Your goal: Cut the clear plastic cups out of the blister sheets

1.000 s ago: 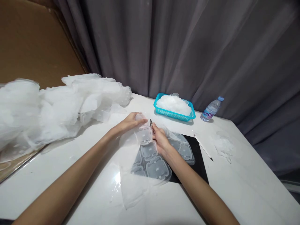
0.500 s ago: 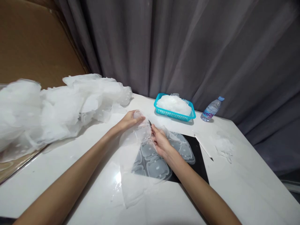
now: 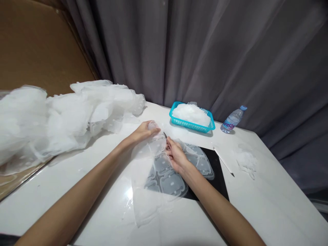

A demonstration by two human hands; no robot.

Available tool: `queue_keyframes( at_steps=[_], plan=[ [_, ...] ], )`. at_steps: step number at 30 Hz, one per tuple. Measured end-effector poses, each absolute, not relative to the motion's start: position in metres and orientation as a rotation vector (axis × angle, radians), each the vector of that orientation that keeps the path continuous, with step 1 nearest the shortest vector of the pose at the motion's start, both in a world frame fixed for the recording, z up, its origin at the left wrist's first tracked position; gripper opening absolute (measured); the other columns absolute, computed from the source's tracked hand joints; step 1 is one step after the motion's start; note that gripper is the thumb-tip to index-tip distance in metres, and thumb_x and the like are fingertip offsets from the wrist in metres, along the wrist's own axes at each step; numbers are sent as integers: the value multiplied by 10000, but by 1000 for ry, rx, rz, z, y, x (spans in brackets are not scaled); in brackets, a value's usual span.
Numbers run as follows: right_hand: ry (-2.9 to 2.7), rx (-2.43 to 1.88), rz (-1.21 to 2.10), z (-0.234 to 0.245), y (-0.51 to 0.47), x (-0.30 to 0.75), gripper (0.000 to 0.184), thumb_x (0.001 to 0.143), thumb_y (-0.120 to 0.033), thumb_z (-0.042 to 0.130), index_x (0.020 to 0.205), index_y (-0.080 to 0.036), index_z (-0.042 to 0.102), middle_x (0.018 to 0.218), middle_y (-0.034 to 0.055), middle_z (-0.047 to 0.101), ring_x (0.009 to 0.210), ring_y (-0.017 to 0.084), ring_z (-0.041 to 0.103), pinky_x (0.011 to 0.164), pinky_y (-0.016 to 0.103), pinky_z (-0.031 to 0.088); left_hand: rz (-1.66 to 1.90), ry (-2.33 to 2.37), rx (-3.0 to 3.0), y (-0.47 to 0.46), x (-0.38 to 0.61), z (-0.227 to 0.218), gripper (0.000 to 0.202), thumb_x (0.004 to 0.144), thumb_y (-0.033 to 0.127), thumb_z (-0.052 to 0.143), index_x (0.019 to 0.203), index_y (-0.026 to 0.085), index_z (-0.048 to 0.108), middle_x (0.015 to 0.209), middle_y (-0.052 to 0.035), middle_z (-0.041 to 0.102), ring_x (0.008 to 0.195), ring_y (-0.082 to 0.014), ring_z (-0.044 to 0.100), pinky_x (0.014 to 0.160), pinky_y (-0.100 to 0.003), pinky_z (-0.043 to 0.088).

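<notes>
My left hand (image 3: 147, 131) pinches a bunched part of a sheer white fabric (image 3: 145, 205) between thumb and fingers. Close to its right, my right hand (image 3: 175, 153) is closed around small scissors (image 3: 165, 135), whose dark pointed blades stick up beside the gathered cloth. The handles are mostly hidden in the fingers. Below the hands, the fabric spreads over a black mat (image 3: 217, 171), where its pattern of rounded, outlined panels with white dots shows clearly. Part of the fabric drapes onto the white table.
A large heap of sheer white fabric (image 3: 69, 116) lies at left, by a brown cardboard box (image 3: 36, 44). Behind the hands stands a blue basket (image 3: 192, 127) of white scraps. At right are a water bottle (image 3: 233, 119), a white pen-like tool (image 3: 223, 161) and loose scraps (image 3: 246, 160).
Both hands keep their grip in almost the same place. The whole view has shifted very slightly.
</notes>
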State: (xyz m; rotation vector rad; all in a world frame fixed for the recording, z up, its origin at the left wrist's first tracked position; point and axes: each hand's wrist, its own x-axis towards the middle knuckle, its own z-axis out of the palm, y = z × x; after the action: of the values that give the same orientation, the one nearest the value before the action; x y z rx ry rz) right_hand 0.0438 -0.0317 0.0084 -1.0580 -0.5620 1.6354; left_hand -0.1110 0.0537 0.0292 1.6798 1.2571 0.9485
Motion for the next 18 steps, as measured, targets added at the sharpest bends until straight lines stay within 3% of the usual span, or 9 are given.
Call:
queue_keyframes(
  at_steps=[11, 14, 18],
  plan=[
    [-490, -1065, 1674, 14, -30, 43, 416, 901, -424, 706, 653, -203, 455, 489, -123, 423, 314, -1, 190, 320, 140, 90, 943, 1248, 1643, 51, -109, 33, 305, 655, 430, 767, 730, 179, 611, 636, 41, 577, 582, -119, 492, 554, -234, 398],
    [-500, -1065, 1670, 15, -22, 42, 432, 927, -419, 691, 637, -201, 456, 463, -123, 398, 313, 9, 224, 319, 142, 133, 893, 1208, 1636, 47, -108, 35, 359, 657, 461, 816, 767, 174, 631, 692, 26, 627, 630, -133, 550, 586, -234, 433],
    [-535, -1068, 1642, 11, -14, 39, 420, 901, -486, 720, 678, -206, 502, 498, -107, 474, 321, 34, 337, 322, 162, 225, 853, 1195, 1609, 47, -109, 35, 408, 659, 499, 832, 823, 168, 659, 744, 1, 681, 663, -159, 601, 593, -245, 464]
  ],
)
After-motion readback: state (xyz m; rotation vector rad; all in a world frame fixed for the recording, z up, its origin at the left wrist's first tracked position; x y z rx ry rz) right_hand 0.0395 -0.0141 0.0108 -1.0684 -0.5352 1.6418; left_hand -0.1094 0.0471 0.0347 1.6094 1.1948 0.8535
